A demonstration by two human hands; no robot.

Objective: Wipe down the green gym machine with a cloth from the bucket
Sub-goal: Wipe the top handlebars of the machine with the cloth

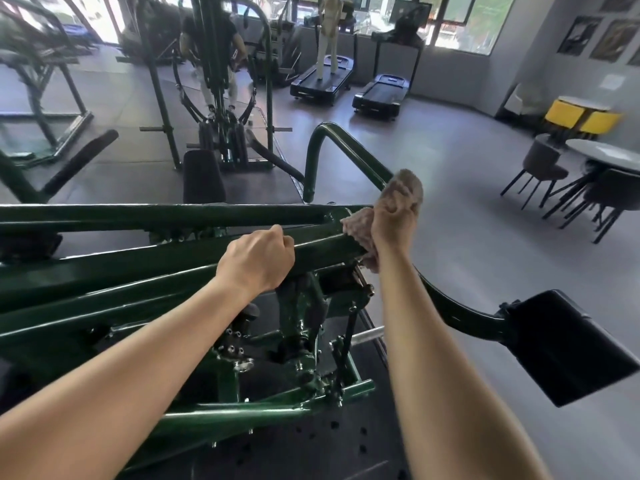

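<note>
The green gym machine (104, 268) fills the lower left, its thick painted bars running from the left edge toward the middle. My left hand (258, 259) grips the upper slanted bar with curled fingers. My right hand (393, 220) holds a pinkish-beige cloth (403, 187) bunched around the right end of that bar, where a curved green tube (323, 140) rises. Part of the cloth hangs down behind my wrist. No bucket is in view.
A black pad (568, 348) on a curved arm sticks out at the right. Other green machines (207, 81) and two treadmills (323, 79) stand farther back. Tables with chairs (595, 174) occupy the right side. Grey floor (467, 188) lies between.
</note>
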